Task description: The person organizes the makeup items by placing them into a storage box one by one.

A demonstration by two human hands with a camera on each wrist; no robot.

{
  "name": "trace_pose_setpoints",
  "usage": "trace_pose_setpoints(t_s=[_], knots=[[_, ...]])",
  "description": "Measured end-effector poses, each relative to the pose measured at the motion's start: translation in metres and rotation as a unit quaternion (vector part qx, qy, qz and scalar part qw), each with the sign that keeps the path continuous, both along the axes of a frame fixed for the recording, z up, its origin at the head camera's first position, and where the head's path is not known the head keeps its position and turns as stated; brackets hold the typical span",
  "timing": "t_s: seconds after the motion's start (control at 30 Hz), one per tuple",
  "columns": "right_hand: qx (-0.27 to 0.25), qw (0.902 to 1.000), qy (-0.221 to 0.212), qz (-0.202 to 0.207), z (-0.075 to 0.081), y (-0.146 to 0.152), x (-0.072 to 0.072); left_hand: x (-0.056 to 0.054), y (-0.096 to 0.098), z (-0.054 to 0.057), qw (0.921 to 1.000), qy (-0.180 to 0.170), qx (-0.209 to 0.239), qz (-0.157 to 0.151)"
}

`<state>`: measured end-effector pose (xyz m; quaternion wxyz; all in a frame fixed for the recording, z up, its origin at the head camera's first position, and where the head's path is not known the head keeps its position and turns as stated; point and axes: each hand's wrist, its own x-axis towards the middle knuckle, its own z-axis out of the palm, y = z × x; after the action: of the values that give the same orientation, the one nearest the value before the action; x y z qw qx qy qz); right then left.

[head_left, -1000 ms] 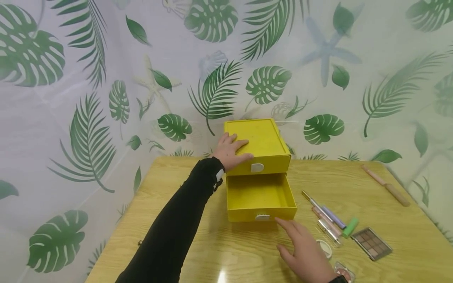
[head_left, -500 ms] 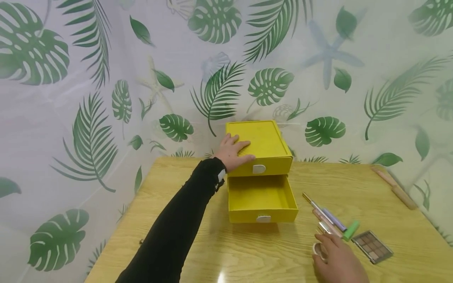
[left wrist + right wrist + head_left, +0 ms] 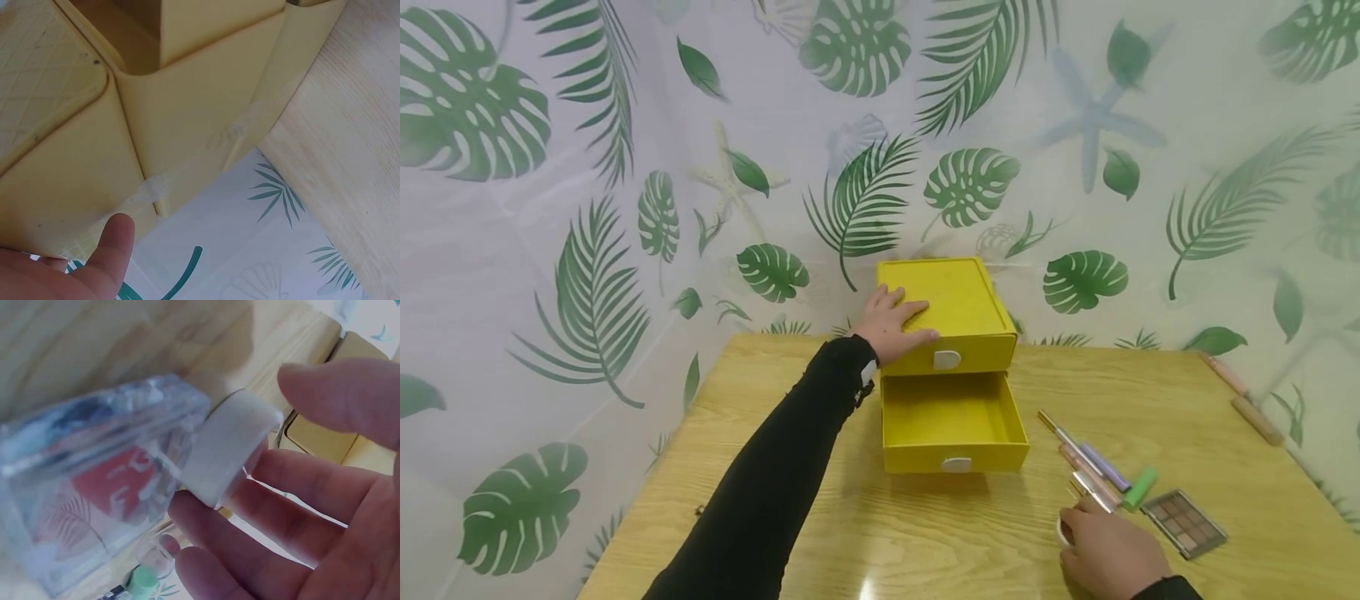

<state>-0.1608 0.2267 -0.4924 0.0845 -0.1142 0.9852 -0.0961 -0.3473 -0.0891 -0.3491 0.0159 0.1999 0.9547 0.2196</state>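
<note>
A yellow two-drawer box (image 3: 943,292) stands at the back of the wooden table, its lower drawer (image 3: 956,457) pulled out and bare inside. My left hand (image 3: 891,325) rests on the box's top left corner with fingers spread; the left wrist view shows its thumb (image 3: 115,244) against the yellow side. At the front right, my right hand (image 3: 1112,546) reaches round a small round white case (image 3: 228,447). Its fingers are beside the case, and a gap shows between thumb and case. A clear case with a pink-red face (image 3: 112,481) lies close by, hidden in the head view.
Slim cosmetic tubes, one purple (image 3: 1105,467), and a green stick (image 3: 1140,488) lie beyond the right hand. An eyeshadow palette (image 3: 1184,523) is to their right. Brown and pink sticks (image 3: 1257,419) lie along the table's right edge. A leaf-patterned sheet (image 3: 820,100) lines the walls.
My right hand has moved from the lower drawer's front, rightward and toward me, to the round white case. The left hand stays on the box.
</note>
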Motion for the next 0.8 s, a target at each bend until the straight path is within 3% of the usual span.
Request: trace_pose_setpoints(t_s=[0.37, 0.8], knots=[[0.052, 0.9951, 0.084, 0.009, 0.001, -0.014, -0.001, -0.002, 0.002, 0.000, 1.0000, 0.001, -0.007, 0.005], [0.062, 0.9932, 0.095, 0.025, 0.002, -0.016, -0.002, 0.000, 0.002, -0.002, 1.0000, 0.009, 0.003, 0.003]])
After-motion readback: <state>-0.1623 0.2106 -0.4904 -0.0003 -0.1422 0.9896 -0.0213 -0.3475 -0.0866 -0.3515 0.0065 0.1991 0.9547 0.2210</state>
